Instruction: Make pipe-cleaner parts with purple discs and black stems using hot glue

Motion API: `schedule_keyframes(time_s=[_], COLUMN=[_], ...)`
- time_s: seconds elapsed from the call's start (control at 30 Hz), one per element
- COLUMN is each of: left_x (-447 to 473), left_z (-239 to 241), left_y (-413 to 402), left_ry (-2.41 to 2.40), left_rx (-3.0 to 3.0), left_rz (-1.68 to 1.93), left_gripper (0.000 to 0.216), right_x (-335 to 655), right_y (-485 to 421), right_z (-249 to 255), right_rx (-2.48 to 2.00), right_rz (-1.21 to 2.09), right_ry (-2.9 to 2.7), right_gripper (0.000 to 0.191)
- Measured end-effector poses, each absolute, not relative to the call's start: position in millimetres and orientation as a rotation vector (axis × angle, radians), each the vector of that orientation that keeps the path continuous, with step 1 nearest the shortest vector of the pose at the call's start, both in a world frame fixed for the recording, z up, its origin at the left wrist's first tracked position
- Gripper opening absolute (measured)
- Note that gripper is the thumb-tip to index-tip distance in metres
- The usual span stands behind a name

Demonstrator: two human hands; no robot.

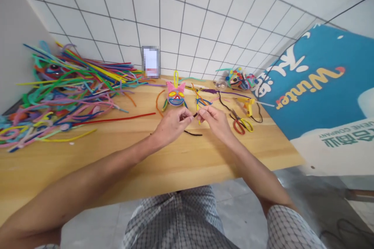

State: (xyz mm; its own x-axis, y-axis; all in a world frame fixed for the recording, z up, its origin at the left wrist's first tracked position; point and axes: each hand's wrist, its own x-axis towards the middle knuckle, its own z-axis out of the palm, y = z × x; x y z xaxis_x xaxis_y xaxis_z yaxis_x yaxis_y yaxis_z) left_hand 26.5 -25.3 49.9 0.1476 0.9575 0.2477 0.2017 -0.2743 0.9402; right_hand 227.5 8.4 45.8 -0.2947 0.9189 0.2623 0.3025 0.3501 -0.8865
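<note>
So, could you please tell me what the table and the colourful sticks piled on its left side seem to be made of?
The table looks like light wood with a smooth, faintly glossy finish: grain lines and board joints show. The sticks look like fuzzy pipe cleaners, probably fibre over wire, since they hold bends and curls.

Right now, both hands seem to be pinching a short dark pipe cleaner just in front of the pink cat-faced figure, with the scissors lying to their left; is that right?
Not quite: the head view shows the scissors to the right of the hands, near the yellow glue gun. The rest holds: the left hand and right hand pinch the dark pipe cleaner before the pink cat-faced figure.
</note>
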Motion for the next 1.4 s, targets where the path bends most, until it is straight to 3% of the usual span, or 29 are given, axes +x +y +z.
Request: schedule_keyframes(time_s=[0.37, 0.6, 0.93, 1.2, 1.4], left_x=[-0.5, -23.8, -20.8, -18.2, -17.6], left_z=[26.2, 30.2, 16.5, 13.6, 17.4], left_y=[-24.0, -10.1, -14.9, -16.1, -17.3], left_ry=[1.133, 0.816, 0.860, 0.827, 0.824], left_rx=[1.469, 1.314, 1.341, 1.193, 1.190], left_rz=[1.094, 0.768, 0.603, 0.597, 0.561], left_gripper=[0.020, 0.046, 0.032, 0.032, 0.035], right_x=[200.3, 198.9, 207.4, 222.2, 226.2], right_y=[11.2, 23.6, 24.3, 34.0, 37.1], right_z=[31.8, 19.0, 6.3, 13.1, 13.9], right_rx=[-1.016, -1.060, -1.038, -0.920, -0.869], right_rz=[0.963, 1.236, 1.425, 1.767, 1.747], right_ry=[-1.858, -1.764, -1.562, -1.564, -1.603], right_gripper=[0.039, 0.047, 0.048, 0.046, 0.041])
